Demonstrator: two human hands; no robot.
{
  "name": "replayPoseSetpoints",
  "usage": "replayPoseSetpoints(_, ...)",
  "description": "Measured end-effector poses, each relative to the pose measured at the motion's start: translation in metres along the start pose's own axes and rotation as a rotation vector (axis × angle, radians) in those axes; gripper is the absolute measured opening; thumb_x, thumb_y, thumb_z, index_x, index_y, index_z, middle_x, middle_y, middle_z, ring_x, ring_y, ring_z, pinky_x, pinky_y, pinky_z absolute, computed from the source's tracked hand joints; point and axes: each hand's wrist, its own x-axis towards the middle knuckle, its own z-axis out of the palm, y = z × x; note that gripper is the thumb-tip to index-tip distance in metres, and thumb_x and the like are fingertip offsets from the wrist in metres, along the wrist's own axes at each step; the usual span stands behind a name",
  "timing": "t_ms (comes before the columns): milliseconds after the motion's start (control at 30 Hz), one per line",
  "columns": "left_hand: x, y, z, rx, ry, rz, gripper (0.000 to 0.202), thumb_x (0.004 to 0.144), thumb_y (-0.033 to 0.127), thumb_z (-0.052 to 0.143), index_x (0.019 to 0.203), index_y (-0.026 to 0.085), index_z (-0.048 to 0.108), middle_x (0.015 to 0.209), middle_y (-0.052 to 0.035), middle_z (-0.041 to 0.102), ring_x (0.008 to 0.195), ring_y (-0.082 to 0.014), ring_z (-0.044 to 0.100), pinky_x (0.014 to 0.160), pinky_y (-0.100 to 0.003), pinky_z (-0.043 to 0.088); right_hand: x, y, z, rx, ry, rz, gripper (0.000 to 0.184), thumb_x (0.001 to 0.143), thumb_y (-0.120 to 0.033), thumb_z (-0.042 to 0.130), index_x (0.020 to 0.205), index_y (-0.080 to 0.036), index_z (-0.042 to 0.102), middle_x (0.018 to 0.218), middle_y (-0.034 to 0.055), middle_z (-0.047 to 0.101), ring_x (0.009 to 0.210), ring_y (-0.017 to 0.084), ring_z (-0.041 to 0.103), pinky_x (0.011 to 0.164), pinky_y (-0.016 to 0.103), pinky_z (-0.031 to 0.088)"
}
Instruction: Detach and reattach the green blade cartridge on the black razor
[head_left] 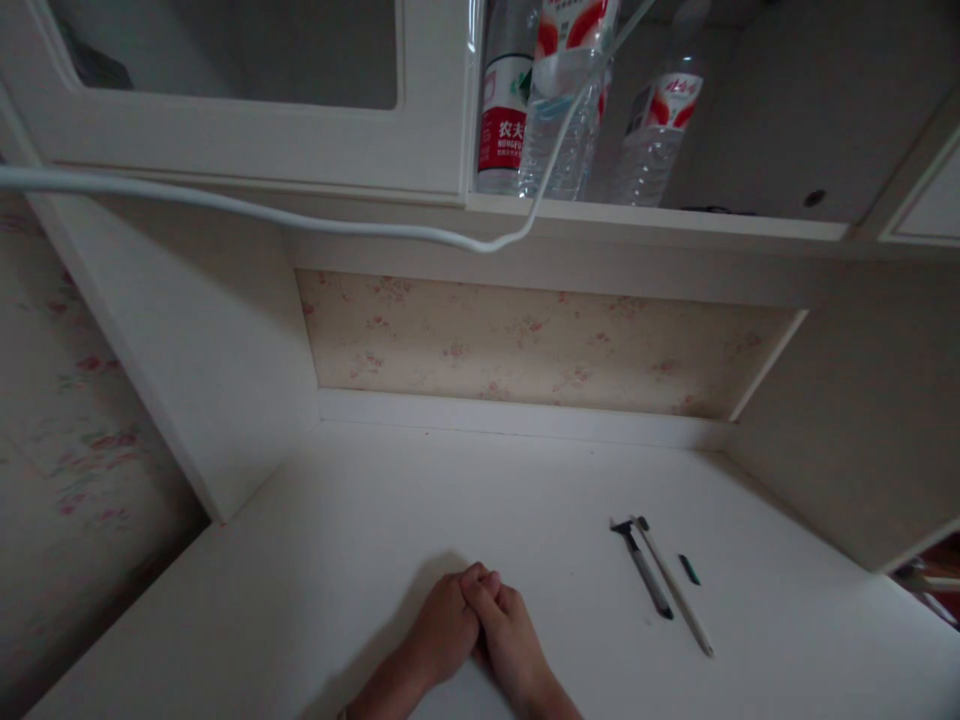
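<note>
My left hand and my right hand are clasped together at the front middle of the white desk. The fingers of both are closed and folded against each other. No object shows between them, though the palms are hidden. To their right lies a grey, pen-like tool with a black T-shaped head. Beside it, roughly parallel, rests a slim white stick with a dark far end. A short dark green piece lies just right of the stick.
Overhead, a shelf holds several plastic bottles, next to a cabinet door. A white cable hangs across in front of them. Side panels bound the desk left and right, with floral wallpaper behind.
</note>
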Motion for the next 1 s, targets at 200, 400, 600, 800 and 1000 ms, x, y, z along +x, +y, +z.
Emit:
replayPoseSetpoints(200,-0.0005,0.0023,0.0001,0.011,0.008,-0.009,0.035,0.092,0.041,0.038,0.072,0.019,0.055,0.070,-0.0014,0.063,0.067,-0.0155,0.056,0.066,-0.027,0.040,0.0006,0.0026,-0.0009,-0.041,0.003,0.026,0.055,0.081,-0.065,0.049,0.070,-0.013,0.062,0.054,0.0017,0.056,0.047,0.012,0.044,0.045,0.023,0.031)
replayPoseSetpoints(400,-0.0012,0.0030,-0.0013,0.013,-0.013,-0.022,0.034,0.091,0.041,0.038,0.075,0.019,0.058,0.070,-0.0017,0.063,0.069,-0.0166,0.057,0.068,-0.027,0.042,0.0019,0.0056,-0.0002,0.000,-0.003,0.027,0.051,0.082,-0.063,0.050,0.065,-0.015,0.056,0.047,-0.0029,0.045,0.044,0.010,0.036,0.042,0.023,0.025)
replayPoseSetpoints(600,0.0000,-0.0002,-0.0001,0.002,0.003,-0.002,0.032,0.091,0.040,0.039,0.072,0.019,0.055,0.069,-0.0013,0.062,0.068,-0.0161,0.056,0.066,-0.026,0.041,0.0009,0.0034,-0.0002,0.035,-0.007,0.003,0.047,0.083,-0.059,0.052,0.067,-0.015,0.056,0.053,-0.0021,0.046,0.048,0.010,0.038,0.044,0.023,0.027)
replayPoseSetpoints(800,0.0005,-0.0003,0.0002,0.015,0.007,0.005,0.031,0.091,0.038,0.040,0.071,0.019,0.054,0.069,-0.0009,0.062,0.068,-0.0155,0.057,0.066,-0.026,0.041,0.0013,0.0050,0.0007,-0.004,0.018,0.023,0.051,0.081,-0.063,0.050,0.067,-0.014,0.059,0.051,-0.0006,0.050,0.047,0.011,0.040,0.045,0.023,0.030)
replayPoseSetpoints(1000,-0.0012,0.0043,-0.0016,0.028,-0.001,0.001,0.033,0.092,0.039,0.038,0.071,0.019,0.053,0.066,-0.0008,0.061,0.066,-0.0154,0.056,0.064,-0.026,0.040,0.0025,0.0095,0.0008,0.051,-0.006,0.017,0.047,0.083,-0.059,0.051,0.066,-0.015,0.054,0.049,-0.0039,0.042,0.045,0.009,0.035,0.042,0.022,0.024)
